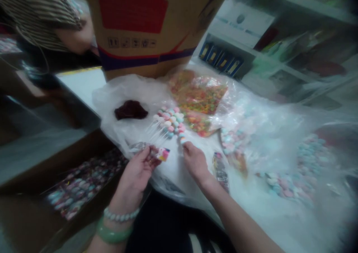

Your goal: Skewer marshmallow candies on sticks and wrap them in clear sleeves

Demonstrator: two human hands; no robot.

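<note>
My left hand [142,163], with a bead bracelet and a green bangle at its wrist, pinches a small plastic packet with a pink and yellow printed label [164,154]. My right hand [194,159] is closed on the lower end of a short stack of pastel candies [181,133]; any stick inside the fist is hidden. Just beyond both hands lies a bunch of pastel candies on white sticks [170,119], the sticks pointing toward my left hand. A dark printed packet [220,171] lies to the right of my right wrist.
Clear plastic sheeting [156,91] covers the table. On it lie a dark reddish-brown lump [131,110], bags of multicoloured candy [205,98] and loose pastel candies [288,184]. A large carton [134,18] stands behind; an open box of wrapped candies [81,186] sits lower left. Another person's arm [77,35] shows upper left.
</note>
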